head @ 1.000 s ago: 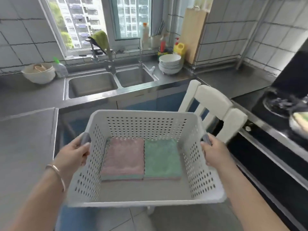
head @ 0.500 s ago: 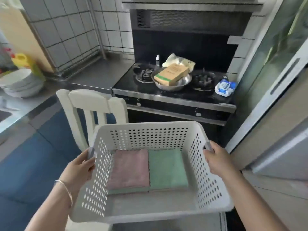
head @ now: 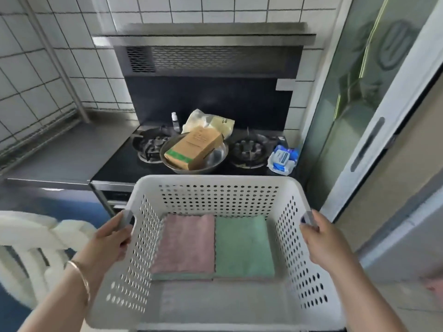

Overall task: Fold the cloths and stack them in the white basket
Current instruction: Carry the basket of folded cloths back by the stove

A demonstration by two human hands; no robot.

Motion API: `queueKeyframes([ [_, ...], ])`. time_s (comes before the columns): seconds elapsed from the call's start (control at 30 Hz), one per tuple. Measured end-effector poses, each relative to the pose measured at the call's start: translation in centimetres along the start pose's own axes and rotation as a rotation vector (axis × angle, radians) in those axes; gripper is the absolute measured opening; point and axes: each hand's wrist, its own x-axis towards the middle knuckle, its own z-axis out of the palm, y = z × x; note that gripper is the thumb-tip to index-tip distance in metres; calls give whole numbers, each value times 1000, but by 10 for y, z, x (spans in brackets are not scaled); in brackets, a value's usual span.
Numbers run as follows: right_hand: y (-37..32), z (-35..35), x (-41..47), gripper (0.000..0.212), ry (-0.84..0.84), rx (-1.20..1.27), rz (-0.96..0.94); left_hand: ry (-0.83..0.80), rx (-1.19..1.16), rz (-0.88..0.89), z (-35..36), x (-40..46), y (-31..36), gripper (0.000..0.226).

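Note:
I hold the white basket (head: 215,185), a perforated plastic tub, in the air in front of me. My left hand (head: 109,240) grips its left handle and my right hand (head: 323,238) grips its right handle. Inside lie two folded stacks side by side against the far wall: a pink cloth (head: 185,245) on the left with a green edge showing beneath it, and a green cloth (head: 243,245) on the right. The near part of the basket floor is bare.
Ahead stands a gas stove (head: 124,166) with a metal bowl (head: 217,161) holding a cardboard box (head: 194,147), a bag and a blue wipes pack (head: 284,159). A white chair (head: 36,238) is at my lower left, a steel counter (head: 72,154) left, a glass sliding door (head: 374,111) right.
My view has swung right from the sink to face the stove, with the basket carried along in both hands. The chair has shifted from right to lower left. Cloths stay put.

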Motion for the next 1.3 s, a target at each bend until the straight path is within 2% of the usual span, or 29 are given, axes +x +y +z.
queueKeyframes([
  [0.23, -91, 1, 148, 14, -24, 24, -114, 96, -32, 164, 11, 89, 86, 24],
  [0.33, -139, 31, 195, 13, -50, 31, -185, 166, -44, 193, -19, 129, 110, 29],
  [0.43, -192, 67, 223, 18, -65, 64, -238, 238, 3, 304, -58, 158, 126, 32],
  [0.5, -223, 96, 238, 24, -94, 74, -260, 231, 10, 368, -92, 180, 131, 33],
  [0.57, -253, 124, 250, 28, -127, 88, -287, 237, -47, 362, -133, 203, 134, 13],
  [0.63, -284, 155, 261, 27, -155, 76, -310, 253, 7, 313, -213, 246, 99, 26],
  [0.67, -297, 168, 264, 27, -165, 60, -323, 346, 31, 268, -268, 278, 59, 37],
  [0.73, -326, 201, 277, 25, -204, 39, -350, 366, -62, 227, -360, 340, -2, 53],
  [0.77, -339, 216, 284, 23, -223, 27, -359, 366, -76, 245, -381, 352, -20, 54],
  [0.8, -350, 231, 291, 22, -245, 18, -366, 365, -71, 240, -387, 347, -24, 53],
  [0.83, -364, 250, 300, 22, -284, 10, -381, 410, -72, 222, -366, 315, 3, 47],
  [0.9, -390, 282, 316, 20, -350, -11, -412, 365, -60, 212, -309, 275, 72, 17],
  [0.93, -405, 301, 324, 19, -382, -18, -435, 417, -51, 190, -288, 263, 98, 6],
  [1.0, -434, 340, 340, 18, -440, -16, -464, 565, -51, 205, -286, 267, 113, 25],
  [1.1, -484, 406, 362, 19, -536, -44, -519, 783, -169, 172, -310, 288, 111, 17],
  [1.3, -573, 530, 406, 18, -691, -189, -654, 1027, -304, -4, -364, 357, 108, 16],
])
